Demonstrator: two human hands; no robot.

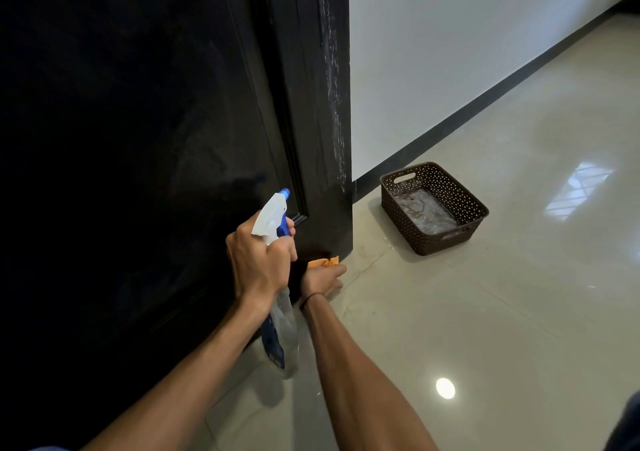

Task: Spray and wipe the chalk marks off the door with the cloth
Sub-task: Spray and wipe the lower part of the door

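Head view. The black door (138,139) fills the frame from 8 o'clock to 12 o'clock. Its right-hand vertical edge carries white chalk marks (334,104), running in a streaked band from the top of the frame down to just above the floor.

The left hand (258,260), at the centre of the frame, grips the neck of the spray bottle (273,222). Its fingers (285,248) are curled round the neck, and one fingertip lies against the blue trigger. The white spray head with its blue nozzle points toward 12 o'clock, at the door face. The clear bottle body with its blue label hangs below the hand, toward 6 o'clock.

The right hand (322,279) sits just beside the left hand, at its 4 o'clock, low at the bottom corner of the door. It presses the orange cloth (323,262) against the door foot. The cloth shows only as a small patch above the knuckles. Whether the fingers of this hand are spread or curled cannot be told, since they are hidden behind the hand. A thin dark band circles the right wrist.

A brown perforated plastic basket (433,208) stands on the glossy tiled floor (485,312) at 3 o'clock of the hands, near the white wall (450,52) and its black skirting.
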